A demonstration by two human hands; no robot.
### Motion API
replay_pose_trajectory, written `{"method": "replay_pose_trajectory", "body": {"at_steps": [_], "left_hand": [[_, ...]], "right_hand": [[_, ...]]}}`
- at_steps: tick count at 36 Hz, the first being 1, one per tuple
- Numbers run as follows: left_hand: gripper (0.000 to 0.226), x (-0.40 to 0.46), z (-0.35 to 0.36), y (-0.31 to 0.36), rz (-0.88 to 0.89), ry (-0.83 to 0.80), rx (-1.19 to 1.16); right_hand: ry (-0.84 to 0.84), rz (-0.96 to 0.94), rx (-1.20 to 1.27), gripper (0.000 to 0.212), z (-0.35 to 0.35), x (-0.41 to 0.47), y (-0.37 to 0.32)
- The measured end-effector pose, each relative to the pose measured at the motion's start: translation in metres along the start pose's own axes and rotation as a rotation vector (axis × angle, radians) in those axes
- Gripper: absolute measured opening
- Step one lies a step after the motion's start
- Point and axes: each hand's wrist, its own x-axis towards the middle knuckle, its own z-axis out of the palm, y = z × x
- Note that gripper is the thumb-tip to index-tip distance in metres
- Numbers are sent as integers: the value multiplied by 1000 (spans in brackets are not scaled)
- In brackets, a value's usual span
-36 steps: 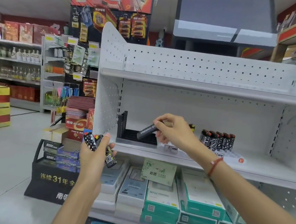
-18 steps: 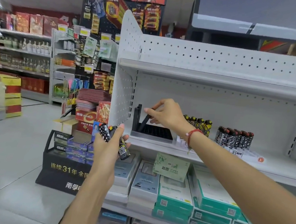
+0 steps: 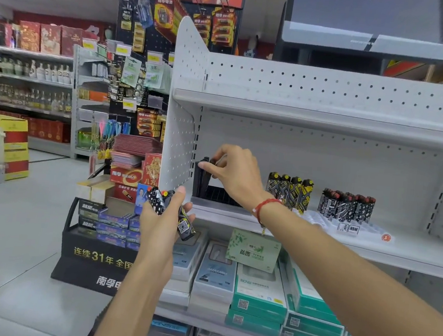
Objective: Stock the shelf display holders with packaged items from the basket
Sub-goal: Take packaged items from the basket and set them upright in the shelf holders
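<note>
A dark slim packaged item point(image 3: 206, 172) stands upright at the left end of the black display holder point(image 3: 216, 194) on the middle shelf point(image 3: 407, 250) — the right hand point(image 3: 234, 173) is just above it, thumb and fingers pinching its top. Lower and to the left, in front of the shelf's edge, the left hand point(image 3: 165, 216) grips a bunch of patterned lighters point(image 3: 162, 198). On the same shelf to the right stand a yellow-black row of lighters point(image 3: 290, 190) and, further along, a black-white row point(image 3: 346, 205)
</note>
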Motion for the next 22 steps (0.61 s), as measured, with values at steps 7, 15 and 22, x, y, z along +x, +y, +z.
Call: {"method": "replay_pose_trajectory", "body": {"at_steps": [7, 15, 22], "left_hand": [[29, 1, -1, -1, -14, -6, 6], [16, 4, -5, 3, 14, 12, -4], [12, 6, -9, 3, 16, 7, 0]], "right_hand": [[-70, -31, -13, 37, -9, 2, 3], [-160, -11, -3, 38, -3, -8, 5], [-173, 56, 77, 41, 11, -12, 2]]}}
